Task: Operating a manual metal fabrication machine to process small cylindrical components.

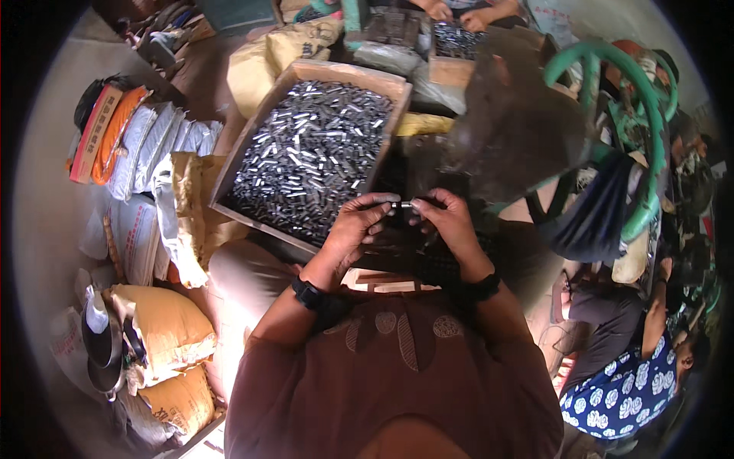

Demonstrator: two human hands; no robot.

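Observation:
A small shiny metal cylinder (pixel 402 204) is held level between my two hands in front of my body. My left hand (pixel 358 223) pinches its left end between thumb and fingers. At its right end, my right hand (pixel 449 220) grips it with thumb and fingertips, partly hiding it. Just beyond my left hand is a shallow wooden tray (pixel 269 235), tilted in view and filled with many similar loose metal cylinders (pixel 313 138). Below my right hand the surface is dark, and its details are hard to make out.
To the right stands a machine with a large green handwheel (pixel 656 145). Opposite, another person's hands (pixel 478 19) are over a smaller wooden tray (pixel 451 71). Sacks (pixel 164 329) pile up at left. A person in a blue patterned shirt (pixel 623 394) is at lower right.

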